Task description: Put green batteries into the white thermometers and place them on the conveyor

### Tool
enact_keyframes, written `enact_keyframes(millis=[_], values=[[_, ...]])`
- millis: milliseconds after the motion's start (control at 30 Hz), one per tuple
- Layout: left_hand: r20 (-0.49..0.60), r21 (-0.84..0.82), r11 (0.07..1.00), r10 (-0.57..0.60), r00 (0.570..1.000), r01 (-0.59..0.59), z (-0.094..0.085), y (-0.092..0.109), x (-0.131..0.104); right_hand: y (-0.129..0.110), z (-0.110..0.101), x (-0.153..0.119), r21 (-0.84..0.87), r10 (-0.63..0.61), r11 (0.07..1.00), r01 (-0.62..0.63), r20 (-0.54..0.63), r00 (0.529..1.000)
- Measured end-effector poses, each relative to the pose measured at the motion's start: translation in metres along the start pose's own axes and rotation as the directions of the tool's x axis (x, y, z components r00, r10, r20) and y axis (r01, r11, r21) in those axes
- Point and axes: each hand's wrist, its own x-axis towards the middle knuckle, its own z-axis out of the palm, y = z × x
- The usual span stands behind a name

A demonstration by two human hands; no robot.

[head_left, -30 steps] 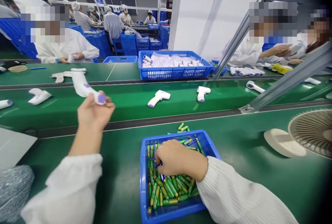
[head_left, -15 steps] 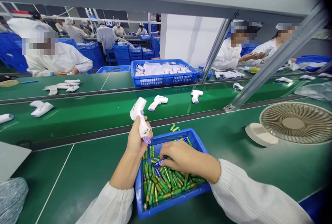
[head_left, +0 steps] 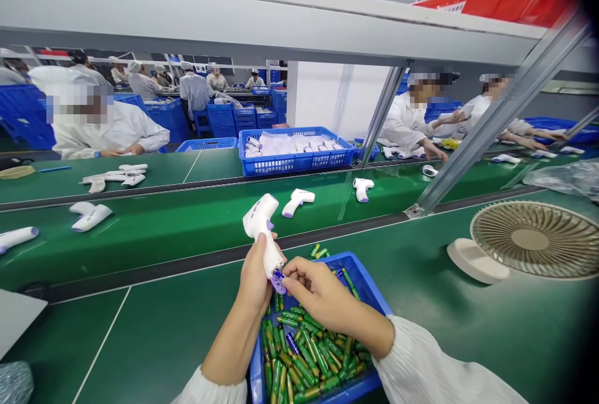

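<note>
My left hand [head_left: 258, 276] is wrapped round the handle of a white infrared thermometer [head_left: 264, 229], its head tilted up and its handle end facing me. A purple battery cover [head_left: 277, 283] hangs from that end. My right hand [head_left: 314, 285] pinches a blue battery [head_left: 279, 273] at the handle opening; how far in it sits I cannot tell. Below both hands is a blue tray [head_left: 256, 371] holding many green-and-gold batteries [head_left: 322, 354] and a loose blue battery [head_left: 292, 343]. Part of the tray is hidden by my right hand and forearm.
More thermometers [head_left: 298, 202] lie on the green conveyor belt [head_left: 196, 220] ahead. A blue basket [head_left: 297, 163] stands beyond it. To the right are a beige fan [head_left: 528, 240] and a slanted metal post [head_left: 468, 148]. A shelf beam [head_left: 234, 35] crosses overhead. Co-workers sit opposite.
My right hand has risen from the tray with a blue battery to the thermometer's handle end. The belt's thermometers have shifted right in view. The camera has tilted up.
</note>
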Motion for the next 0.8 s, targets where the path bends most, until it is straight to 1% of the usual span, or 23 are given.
enact_keyframes(millis=[67, 133, 200, 267, 300, 333, 367, 400, 433, 467, 500, 533, 567, 600, 633, 667, 733, 800], values=[[-0.013, -0.004, 1.0, 0.007, 1.0, -0.007, 0.0, -0.001, 0.0, 0.004, 0.004, 0.003, 0.142, 0.049, 0.989, -0.047, -0.007, 0.999], [-0.044, 0.007, 1.0, 0.012, 0.999, -0.012, 0.001, -0.003, -0.001, 0.007, 0.008, 0.006, 0.308, 0.087, 0.949, -0.071, -0.04, 0.995], [-0.052, 0.036, 0.999, -0.009, 0.999, 0.011, 0.001, -0.005, -0.001, 0.01, 0.01, 0.008, 0.416, 0.086, 0.909, -0.036, -0.103, 0.991], [-0.01, 0.029, 0.997, -0.075, 0.997, 0.075, 0.0, -0.004, 0.0, 0.011, 0.009, 0.007, 0.417, 0.058, 0.908, 0.033, -0.202, 0.978], [0.024, -0.006, 0.993, -0.121, 0.992, 0.121, -0.001, -0.003, 0.001, 0.011, 0.007, 0.006, 0.373, 0.045, 0.926, 0.051, -0.243, 0.969], [0.06, -0.061, 0.983, -0.168, 0.984, 0.172, -0.003, -0.001, 0.002, 0.011, 0.005, 0.003, 0.299, 0.036, 0.953, 0.044, -0.257, 0.966], [0.092, -0.125, 0.967, -0.21, 0.973, 0.22, -0.004, 0.001, 0.003, 0.011, 0.003, 0.0, 0.188, 0.03, 0.982, 0.013, -0.226, 0.974], [0.116, -0.187, 0.948, -0.239, 0.964, 0.258, -0.005, 0.003, 0.004, 0.011, 0.002, -0.003, 0.037, 0.029, 0.999, -0.024, -0.148, 0.989], [0.133, -0.238, 0.928, -0.26, 0.956, 0.285, -0.006, 0.006, 0.004, 0.011, 0.002, -0.007, -0.143, 0.038, 0.989, -0.042, -0.031, 0.999], [0.142, -0.272, 0.914, -0.272, 0.952, 0.302, -0.007, 0.008, 0.005, 0.011, 0.003, -0.01, -0.329, 0.059, 0.944, -0.023, 0.098, 0.993], [0.144, -0.291, 0.906, -0.275, 0.951, 0.307, -0.007, 0.009, 0.005, 0.01, 0.005, -0.013, -0.492, 0.091, 0.87, 0.028, 0.216, 0.972], [0.141, -0.298, 0.905, -0.273, 0.951, 0.304, -0.007, 0.01, 0.005, 0.009, 0.008, -0.016, -0.614, 0.124, 0.783, 0.095, 0.305, 0.944], [0.138, -0.298, 0.907, -0.269, 0.953, 0.299, -0.007, 0.01, 0.005, 0.007, 0.012, -0.017, -0.695, 0.152, 0.701, 0.159, 0.363, 0.919], [0.137, -0.294, 0.909, -0.267, 0.954, 0.296, -0.006, 0.011, 0.004, 0.005, 0.016, -0.017, -0.746, 0.174, 0.634, 0.204, 0.395, 0.902], [0.137, -0.29, 0.91, -0.266, 0.954, 0.295, -0.006, 0.01, 0.004, 0.003, 0.019, -0.017, -0.774, 0.195, 0.59, 0.232, 0.414, 0.889], [0.138, -0.288, 0.911, -0.266, 0.954, 0.296, -0.006, 0.01, 0.004, 0.002, 0.022, -0.016, -0.785, 0.212, 0.57, 0.245, 0.428, 0.879], [0.141, -0.286, 0.91, -0.271, 0.952, 0.301, -0.005, 0.01, 0.003, 0.0, 0.025, -0.014, -0.767, 0.232, 0.591, 0.25, 0.458, 0.858], [0.14, -0.288, 0.909, -0.272, 0.952, 0.302, -0.006, 0.01, 0.004, 0.001, 0.024, -0.013, -0.72, 0.241, 0.644, 0.257, 0.51, 0.826]])
